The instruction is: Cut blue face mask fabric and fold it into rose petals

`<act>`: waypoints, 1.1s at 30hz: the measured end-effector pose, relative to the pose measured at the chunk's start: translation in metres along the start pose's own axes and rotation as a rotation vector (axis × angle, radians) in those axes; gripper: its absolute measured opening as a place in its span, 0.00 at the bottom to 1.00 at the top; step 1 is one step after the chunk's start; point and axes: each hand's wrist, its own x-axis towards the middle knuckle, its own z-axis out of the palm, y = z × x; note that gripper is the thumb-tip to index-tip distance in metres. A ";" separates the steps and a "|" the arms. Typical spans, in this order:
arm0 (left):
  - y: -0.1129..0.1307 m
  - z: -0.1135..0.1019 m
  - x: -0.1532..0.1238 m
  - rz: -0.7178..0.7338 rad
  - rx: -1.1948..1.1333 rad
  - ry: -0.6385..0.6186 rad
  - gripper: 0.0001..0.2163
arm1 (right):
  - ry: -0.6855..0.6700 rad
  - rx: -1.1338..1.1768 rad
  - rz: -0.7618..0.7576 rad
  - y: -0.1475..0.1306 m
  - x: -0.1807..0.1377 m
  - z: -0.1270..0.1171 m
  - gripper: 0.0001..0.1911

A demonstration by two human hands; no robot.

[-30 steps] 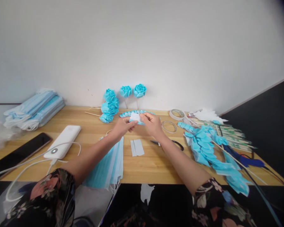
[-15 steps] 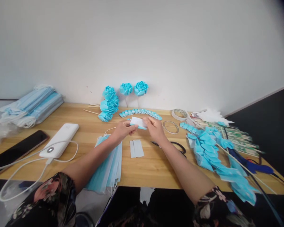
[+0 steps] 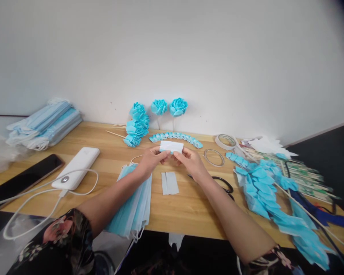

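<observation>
Between my two hands, above the table, is a small white piece of mask fabric (image 3: 172,146) with a light blue lower edge. My left hand (image 3: 152,159) pinches its left side, thumb in front. My right hand (image 3: 190,159) pinches the right side, and both thumbs nearly meet at the lower edge. Below them a pale creased fabric piece (image 3: 170,183) lies flat on the wood. A fan of blue face masks (image 3: 133,206) lies under my left forearm. Black-handled scissors (image 3: 225,185) are partly covered by my right forearm.
Blue fabric roses (image 3: 137,126) and a curved pleated strip (image 3: 176,136) lie at the back. Tape rolls (image 3: 226,141), blue pleated strips (image 3: 258,187) and a blue glue gun (image 3: 323,214) are right. A white power bank (image 3: 76,168), phone (image 3: 25,179) and mask stack (image 3: 46,124) are left.
My right thumb has moved down to the lower edge beside the left thumb, and the white piece now faces me squarely. The whole view has shifted slightly.
</observation>
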 end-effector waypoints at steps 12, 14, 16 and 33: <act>-0.004 -0.007 0.003 -0.019 -0.097 0.001 0.16 | 0.087 -0.141 -0.034 0.004 0.001 -0.005 0.13; -0.002 -0.007 0.002 -0.017 -0.065 0.001 0.16 | 0.069 -0.106 -0.031 0.004 0.001 -0.005 0.13; -0.001 -0.006 0.002 -0.016 -0.013 -0.002 0.17 | 0.056 -0.083 -0.026 0.003 0.001 -0.005 0.14; 0.002 0.000 -0.006 0.093 0.308 -0.144 0.16 | 0.184 -0.100 -0.085 0.003 -0.004 -0.001 0.13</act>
